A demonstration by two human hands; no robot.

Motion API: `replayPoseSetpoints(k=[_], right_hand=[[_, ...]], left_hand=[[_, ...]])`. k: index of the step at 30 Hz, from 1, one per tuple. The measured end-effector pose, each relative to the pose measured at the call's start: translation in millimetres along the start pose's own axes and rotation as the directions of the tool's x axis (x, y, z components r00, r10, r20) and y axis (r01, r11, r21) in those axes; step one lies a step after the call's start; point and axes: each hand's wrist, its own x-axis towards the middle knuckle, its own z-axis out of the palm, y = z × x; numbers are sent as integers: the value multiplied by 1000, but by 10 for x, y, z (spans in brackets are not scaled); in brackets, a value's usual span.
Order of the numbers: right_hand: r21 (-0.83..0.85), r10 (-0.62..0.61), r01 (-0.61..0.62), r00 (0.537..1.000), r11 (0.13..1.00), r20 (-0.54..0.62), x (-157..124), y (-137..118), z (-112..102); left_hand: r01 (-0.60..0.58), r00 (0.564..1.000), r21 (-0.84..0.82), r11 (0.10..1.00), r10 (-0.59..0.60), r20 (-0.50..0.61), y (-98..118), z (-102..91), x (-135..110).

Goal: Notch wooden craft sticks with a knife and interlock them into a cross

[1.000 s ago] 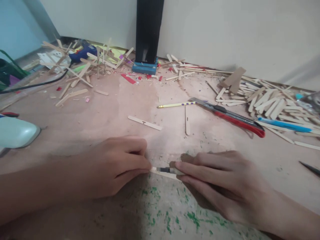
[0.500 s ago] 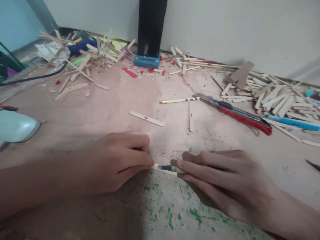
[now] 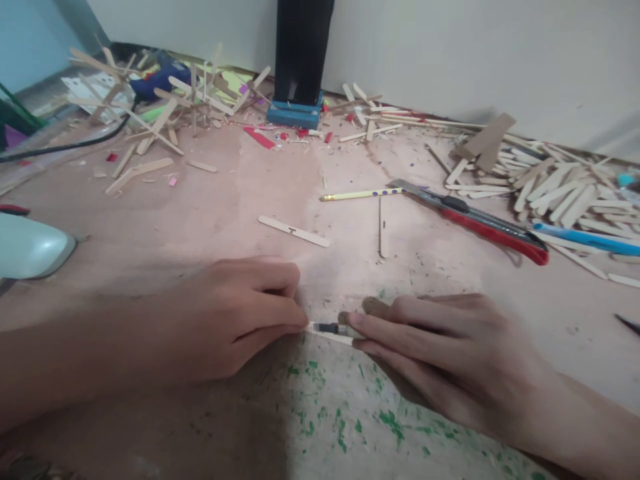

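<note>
Head view: two hands hold a wooden stick [image 3: 330,337] and a small knife [image 3: 329,328] low over the desk [image 3: 220,207], toward its front, whose edge is out of view.
The left hand [image 3: 255,320] pinches the stick's left end, hiding it; the right hand [image 3: 450,347] grips the knife, its fingers covering most of the handle and the stick's right end. The blade's tip is too blurred to tell whether it cuts the wood. Beyond lie a box cutter [image 3: 485,227], overlapping the pencil [image 3: 355,195], and, toward the back right corner, heaped sticks [image 3: 565,193]. A pale rounded object [image 3: 33,247] at left is cut off.
</note>
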Motion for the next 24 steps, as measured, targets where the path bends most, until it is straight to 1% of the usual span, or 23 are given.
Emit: replayPoseSetpoints(k=[3, 6, 9, 14, 19, 24], right_hand=[[2, 6, -6, 1000, 1000, -25, 44, -23, -26], [2, 44, -44, 997, 999, -59, 65, -51, -69], [9, 62, -62, 997, 998, -51, 58, -57, -93], [-18, 30, -31, 998, 999, -53, 70, -38, -93], [22, 110, -109, 993, 994, -50, 75, -57, -93], [23, 103, -101, 993, 995, -52, 54, -64, -93]], left_hand=[[-11, 1000, -2, 1000, 11, -9, -4, -10, 3], [-8, 1000, -6, 1000, 8, -10, 3, -16, 19], [-4, 1000, -4, 1000, 4, -13, 17, -14, 17], [5, 1000, -14, 1000, -5, -10, 30, -12, 8], [20, 1000, 3, 1000, -20, -3, 51, -36, 37], [37, 999, -12, 999, -37, 14, 57, -23, 8]])
